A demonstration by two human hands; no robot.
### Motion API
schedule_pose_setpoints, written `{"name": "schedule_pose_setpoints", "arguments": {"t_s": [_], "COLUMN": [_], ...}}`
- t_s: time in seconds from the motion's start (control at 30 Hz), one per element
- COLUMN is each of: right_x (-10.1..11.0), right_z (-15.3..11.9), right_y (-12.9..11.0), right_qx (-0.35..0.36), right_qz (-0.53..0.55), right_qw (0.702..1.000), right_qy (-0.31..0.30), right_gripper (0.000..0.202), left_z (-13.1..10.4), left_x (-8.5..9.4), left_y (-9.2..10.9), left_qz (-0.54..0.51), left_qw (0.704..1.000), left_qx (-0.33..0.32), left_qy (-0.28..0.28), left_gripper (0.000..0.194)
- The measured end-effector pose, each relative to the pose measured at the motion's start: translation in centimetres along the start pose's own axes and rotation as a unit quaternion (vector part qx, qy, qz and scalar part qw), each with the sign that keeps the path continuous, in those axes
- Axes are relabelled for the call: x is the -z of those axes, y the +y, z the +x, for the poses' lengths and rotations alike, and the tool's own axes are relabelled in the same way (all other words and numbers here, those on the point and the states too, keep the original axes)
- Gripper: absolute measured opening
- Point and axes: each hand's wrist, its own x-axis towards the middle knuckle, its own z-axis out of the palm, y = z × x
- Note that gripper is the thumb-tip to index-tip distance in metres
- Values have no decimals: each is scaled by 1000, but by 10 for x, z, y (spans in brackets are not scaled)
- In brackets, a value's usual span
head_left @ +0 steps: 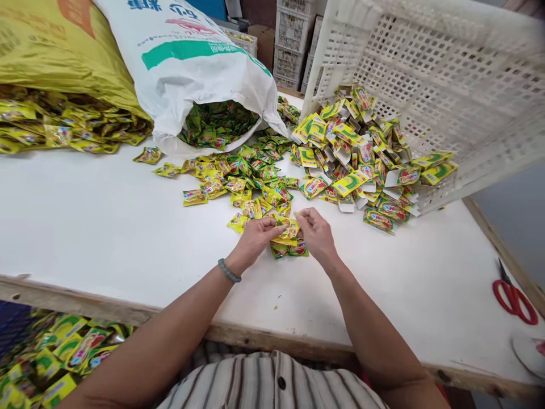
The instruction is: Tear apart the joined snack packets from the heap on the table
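Note:
My left hand (254,241), with a grey braided band on its wrist, pinches a small yellow sachet (289,229) between thumb and fingers. At the sachet's right edge my right hand (315,234) is closed, its fingertips pressed together against it. Green-and-red sachets (298,248) lie on the table just below the fingers. Beyond the hands spreads a loose pile of yellow and green sachets (255,176). To the right, a heap of small yellow-green printed boxes (349,180) spills out; some show open white end flaps.
A tipped white plastic crate (426,85) stands behind the boxes. A white woven sack (204,74) of green sachets and a yellow bag (63,57) lie at back left. Red-handled scissors (514,298) rest far right. Filled boxes (68,352) sit below the table's front edge (264,336).

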Motion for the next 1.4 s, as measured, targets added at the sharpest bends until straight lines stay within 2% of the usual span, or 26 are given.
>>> {"name": "schedule_pose_setpoints", "arguments": {"t_s": [0.07, 0.13, 0.23, 0.3, 0.43, 0.53, 0.6, 0.7, 0.77, 0.9, 1.0, 1.1, 1.17, 1.23, 1.3, 1.33, 1.4], "right_x": [10, 16, 10, 3, -1, 7, 12, 9, 1, -14, -19, -20, -20, -21, -23, -24, -17], "right_z": [1, -1, -7, -9, -4, 3, 7, 9, 7, 3, 1, -1, -3, -6, -7, -5, 7], "right_y": [1, 1, -1, 0, 14, 25, 27, 21, 16, 14, 15, 11, 4, -2, -4, -4, 1], "right_qx": [-33, -70, -95, -99, -109, -129, -144, -131, -124, -123, -120, -128, -138, -132, -115, -107, -92], "right_qz": [-94, -216, -345, -363, -272, -139, 3, 220, 278, 247, 234, 282, 321, 321, 276, 251, 195], "right_qw": [995, 972, 924, 916, 948, 976, 985, 963, 950, 960, 964, 951, 936, 933, 946, 955, 974], "right_qy": [-8, -64, -133, -138, -122, -107, -95, -84, -75, -52, -37, -16, -38, -95, -126, -122, -74], "right_gripper": [34, 35, 34, 45, 55, 40, 35, 42, 44, 40, 37, 41, 41, 39, 36, 36, 38], "left_z": [4, 8, 13, 14, 14, 11, 9, 7, 4, -2, -2, -1, 0, 1, 1, 2, 2], "left_x": [5, 11, 18, 21, 23, 23, 21, 15, 10, 3, 3, 3, 3, 3, 3, 3, 5], "left_y": [-1, -4, -9, -11, -13, -11, -11, -11, -10, -6, -4, -3, -2, -1, 0, 0, 1], "left_qz": [-5, -5, 16, 34, 68, 118, 137, 95, 33, -53, -78, -108, -122, -121, -105, -90, -52], "left_qw": [1000, 998, 996, 994, 990, 985, 983, 991, 998, 998, 996, 993, 990, 990, 992, 993, 996], "left_qx": [2, 3, -11, -18, -22, -33, -39, -35, -19, 21, 24, 34, 46, 39, 19, 9, -3], "left_qy": [31, 55, 85, 99, 121, 120, 120, 86, 44, 11, 23, 45, 54, 65, 74, 76, 79], "left_gripper": [44, 43, 42, 40, 41, 35, 32, 33, 34, 31, 31, 39, 41, 42, 42, 42, 44]}}
